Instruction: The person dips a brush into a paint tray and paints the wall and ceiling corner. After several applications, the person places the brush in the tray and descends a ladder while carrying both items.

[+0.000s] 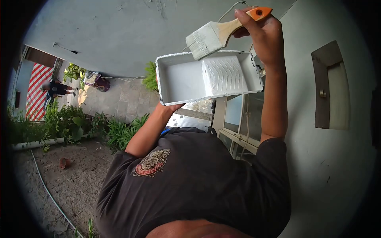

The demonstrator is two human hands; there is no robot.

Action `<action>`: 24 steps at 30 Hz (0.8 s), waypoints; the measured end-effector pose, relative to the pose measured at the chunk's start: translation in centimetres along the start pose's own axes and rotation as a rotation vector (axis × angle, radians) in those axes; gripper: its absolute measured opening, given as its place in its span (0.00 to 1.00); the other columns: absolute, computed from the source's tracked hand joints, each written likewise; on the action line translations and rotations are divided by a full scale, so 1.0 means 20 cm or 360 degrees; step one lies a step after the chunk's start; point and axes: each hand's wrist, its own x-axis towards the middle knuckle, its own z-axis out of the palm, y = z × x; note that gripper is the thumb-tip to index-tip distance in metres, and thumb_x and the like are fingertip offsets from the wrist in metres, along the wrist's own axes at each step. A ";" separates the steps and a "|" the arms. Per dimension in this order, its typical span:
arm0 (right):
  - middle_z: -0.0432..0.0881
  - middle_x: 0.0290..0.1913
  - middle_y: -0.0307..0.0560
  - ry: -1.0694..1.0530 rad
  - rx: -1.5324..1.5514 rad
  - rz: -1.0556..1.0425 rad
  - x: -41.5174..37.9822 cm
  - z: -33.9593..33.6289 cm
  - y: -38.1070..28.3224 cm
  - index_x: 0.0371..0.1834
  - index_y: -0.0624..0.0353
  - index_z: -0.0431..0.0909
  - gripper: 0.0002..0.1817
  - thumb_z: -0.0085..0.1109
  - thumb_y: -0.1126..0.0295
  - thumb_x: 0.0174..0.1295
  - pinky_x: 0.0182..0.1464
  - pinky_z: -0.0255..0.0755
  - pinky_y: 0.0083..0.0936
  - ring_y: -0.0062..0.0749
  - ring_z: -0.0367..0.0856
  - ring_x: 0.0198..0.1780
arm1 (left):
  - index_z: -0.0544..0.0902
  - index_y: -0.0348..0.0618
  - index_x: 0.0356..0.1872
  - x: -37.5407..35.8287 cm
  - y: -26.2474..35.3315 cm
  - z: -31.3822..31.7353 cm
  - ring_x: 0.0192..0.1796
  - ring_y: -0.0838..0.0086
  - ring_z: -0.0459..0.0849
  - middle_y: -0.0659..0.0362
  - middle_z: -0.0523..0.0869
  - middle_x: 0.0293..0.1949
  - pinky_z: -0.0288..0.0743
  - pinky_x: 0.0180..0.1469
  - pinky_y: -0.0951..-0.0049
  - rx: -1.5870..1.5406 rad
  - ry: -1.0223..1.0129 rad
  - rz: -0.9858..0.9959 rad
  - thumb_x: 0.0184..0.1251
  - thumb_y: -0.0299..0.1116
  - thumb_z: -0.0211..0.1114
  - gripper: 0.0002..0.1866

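Observation:
My right hand (260, 37) is closed around the wooden handle of a wide paintbrush (214, 35). The handle has an orange tip, and white paint coats the bristles and ferrule. The brush is tilted above the far rim of a paint tray (160, 85). White paint fills the tray's left part, and a ridged slope, also coated white, lies to the right. From below and behind, my left hand (173, 107) supports the tray near its left end; most of its fingers are hidden beneath it.
A grey wall (119, 31) spans the top. At right is a wall recess (331, 85). Potted plants (97, 81), green bushes (67, 123) and a hose (47, 186) lie at left. Another person (59, 89) stands far left. A glazed door frame (238, 137) is below the tray.

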 end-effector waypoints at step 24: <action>0.73 0.18 0.48 -0.0620 -0.0606 -0.0353 -0.23 0.46 -0.07 0.29 0.67 0.74 0.15 0.61 0.64 0.65 0.26 0.65 0.27 0.29 0.68 0.20 | 0.65 0.51 0.70 -0.09 0.02 0.16 0.63 0.56 0.76 0.53 0.73 0.65 0.70 0.64 0.41 -0.0330 -0.0340 -0.0280 0.65 0.71 0.39 0.42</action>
